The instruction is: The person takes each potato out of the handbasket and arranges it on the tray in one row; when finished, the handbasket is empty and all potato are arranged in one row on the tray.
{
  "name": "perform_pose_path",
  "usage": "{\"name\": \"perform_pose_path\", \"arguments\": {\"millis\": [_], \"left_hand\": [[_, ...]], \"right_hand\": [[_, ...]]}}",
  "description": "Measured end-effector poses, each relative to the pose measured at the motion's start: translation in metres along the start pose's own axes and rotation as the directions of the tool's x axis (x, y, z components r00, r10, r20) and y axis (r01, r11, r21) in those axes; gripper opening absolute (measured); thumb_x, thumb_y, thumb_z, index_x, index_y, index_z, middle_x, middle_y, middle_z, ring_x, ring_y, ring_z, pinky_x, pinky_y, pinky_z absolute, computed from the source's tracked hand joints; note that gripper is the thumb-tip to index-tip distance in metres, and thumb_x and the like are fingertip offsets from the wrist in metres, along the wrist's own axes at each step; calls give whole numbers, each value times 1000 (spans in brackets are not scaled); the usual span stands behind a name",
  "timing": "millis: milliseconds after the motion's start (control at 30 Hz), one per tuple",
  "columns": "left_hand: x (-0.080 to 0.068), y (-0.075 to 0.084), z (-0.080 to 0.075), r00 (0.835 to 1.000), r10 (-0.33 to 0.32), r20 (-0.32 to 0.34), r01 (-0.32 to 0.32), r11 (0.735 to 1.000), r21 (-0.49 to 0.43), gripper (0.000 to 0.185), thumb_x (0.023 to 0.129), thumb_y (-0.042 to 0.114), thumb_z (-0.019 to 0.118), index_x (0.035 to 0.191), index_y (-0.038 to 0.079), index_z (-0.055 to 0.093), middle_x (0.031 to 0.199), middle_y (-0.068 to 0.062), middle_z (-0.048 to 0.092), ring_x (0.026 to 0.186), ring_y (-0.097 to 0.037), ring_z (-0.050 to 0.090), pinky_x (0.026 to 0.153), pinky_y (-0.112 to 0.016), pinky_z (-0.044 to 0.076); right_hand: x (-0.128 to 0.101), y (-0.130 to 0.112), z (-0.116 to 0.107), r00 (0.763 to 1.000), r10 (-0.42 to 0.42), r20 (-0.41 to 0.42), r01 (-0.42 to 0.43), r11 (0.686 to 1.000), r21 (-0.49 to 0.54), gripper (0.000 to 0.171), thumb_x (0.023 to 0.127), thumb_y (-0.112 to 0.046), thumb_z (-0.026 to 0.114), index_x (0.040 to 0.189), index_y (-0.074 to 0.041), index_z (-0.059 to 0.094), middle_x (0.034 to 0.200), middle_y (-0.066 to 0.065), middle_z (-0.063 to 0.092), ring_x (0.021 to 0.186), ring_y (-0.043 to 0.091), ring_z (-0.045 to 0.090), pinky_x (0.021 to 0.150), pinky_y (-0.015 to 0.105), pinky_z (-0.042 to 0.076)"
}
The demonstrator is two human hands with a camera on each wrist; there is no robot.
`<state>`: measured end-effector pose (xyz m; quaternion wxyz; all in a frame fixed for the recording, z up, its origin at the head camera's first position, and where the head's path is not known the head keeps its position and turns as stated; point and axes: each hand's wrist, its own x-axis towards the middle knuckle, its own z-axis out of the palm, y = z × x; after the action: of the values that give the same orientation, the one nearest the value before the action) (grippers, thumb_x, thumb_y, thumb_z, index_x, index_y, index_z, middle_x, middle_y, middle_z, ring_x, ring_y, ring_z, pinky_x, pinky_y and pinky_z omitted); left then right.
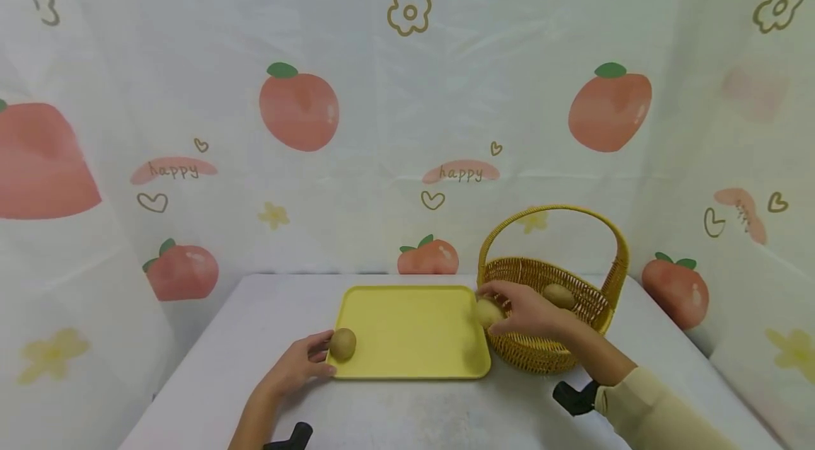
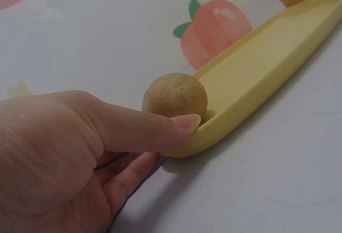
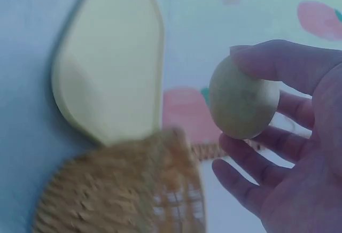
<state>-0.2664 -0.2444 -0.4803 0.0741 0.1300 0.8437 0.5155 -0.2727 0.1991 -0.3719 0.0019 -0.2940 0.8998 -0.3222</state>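
Head view looks forward and down over the whole table; both wrist views sit close, all 3 sharing the yellow tray point(image 1: 414, 330) point(image 2: 256, 78) point(image 3: 112, 67).

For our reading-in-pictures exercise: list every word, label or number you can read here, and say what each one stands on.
"happy" on a pink patch of the backdrop cloth, left.
"happy" on a second pink patch, centre.
Marks on the pink patch at the right: too small to read.
Tray, basket and fruit carry no text.

White table point(image 1: 210, 372), peach-printed backdrop curtain point(image 1: 299, 110), one brown kiwi point(image 1: 559, 296) lying inside the wicker basket
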Motion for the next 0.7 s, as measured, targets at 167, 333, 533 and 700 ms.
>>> {"name": "perform_pose_path", "arguments": {"millis": [167,333,533,700], "left_hand": [[0,1,0,1000,-16,-5,16,1000,-1,78,74,0,79,138,-17,38,133,-35,48,119,-47,52,99,-45,48],[0,2,1,1000,-21,-7,21,1000,3,78,74,0,79,138,-16,39,133,-34,49,119,-47,52,99,-46,47],[0,1,1,1000,-13,-7,13,1000,10,78,74,0,80,138,-17,39,133,-35,49,119,-48,52,99,-47,47],[0,0,0,1000,-8,0,8,1000,5,78,74,0,79,138,-17,38,133,-35,49,119,-47,52,99,-45,48]], "right_hand": [[1,-8,19,999,-53,-2,53,997,63,55,76,-15,80,126,-10,59,117,1,60,103,23,56,85,38,53],[10,-11,39,996,-87,4,86,987,136,56,76,-14,79,128,-9,59,119,5,60,101,23,56,82,34,53],[27,-16,66,993,-118,-4,117,978,175,58,76,-13,78,130,-8,57,119,4,61,101,21,56,84,32,53],[45,-20,90,996,-82,-32,87,973,215,59,74,-12,80,129,-9,58,112,-2,61,99,20,56,82,36,53]]}}
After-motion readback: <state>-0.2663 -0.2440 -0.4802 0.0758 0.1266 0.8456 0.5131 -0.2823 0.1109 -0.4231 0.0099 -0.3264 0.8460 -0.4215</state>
